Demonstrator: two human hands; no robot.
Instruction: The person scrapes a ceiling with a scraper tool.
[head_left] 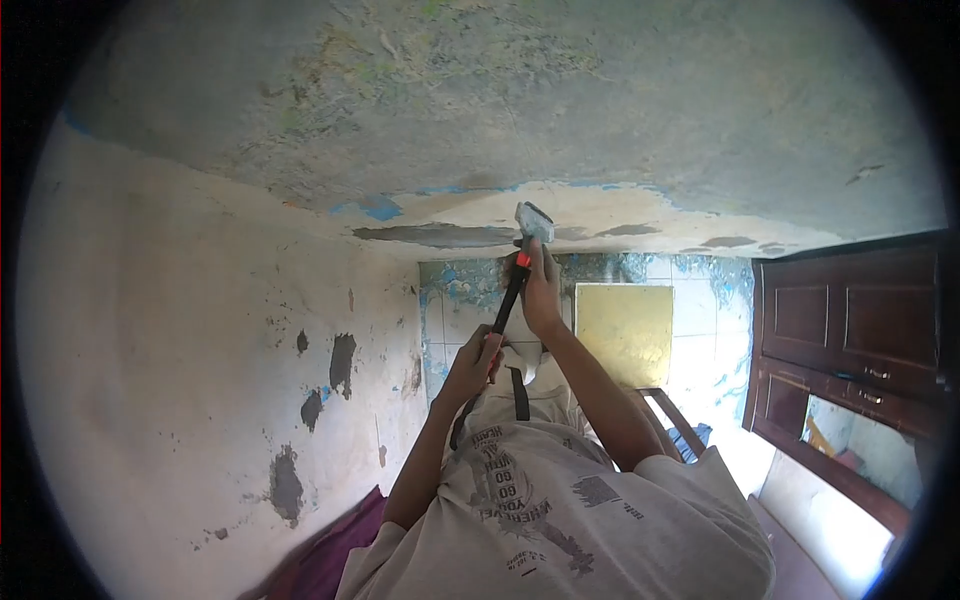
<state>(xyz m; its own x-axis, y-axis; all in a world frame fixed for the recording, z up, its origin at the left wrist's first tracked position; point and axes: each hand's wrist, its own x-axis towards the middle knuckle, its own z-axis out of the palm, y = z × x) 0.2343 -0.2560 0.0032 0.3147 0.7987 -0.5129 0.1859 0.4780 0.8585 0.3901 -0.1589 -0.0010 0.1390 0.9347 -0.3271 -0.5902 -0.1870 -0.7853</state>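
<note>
Both my arms reach away from my white printed shirt [560,510]. They hold a long-handled scraper [512,290] with a black and red handle. My left hand [478,362] grips the lower end of the handle. Higher up, my right hand [541,288] wraps the handle just below the tool's head. The wide metal blade [534,221] rests against the edge of a grey, patchy surface [520,110], where blue and white paint is flaking off.
A white plastered wall [180,380] with dark bare patches fills the left. Dark wooden panelled doors [850,330] stand at the right. Behind my hands are pale tiles and a yellowish panel [625,330]. A wooden frame [675,415] lies near my right elbow.
</note>
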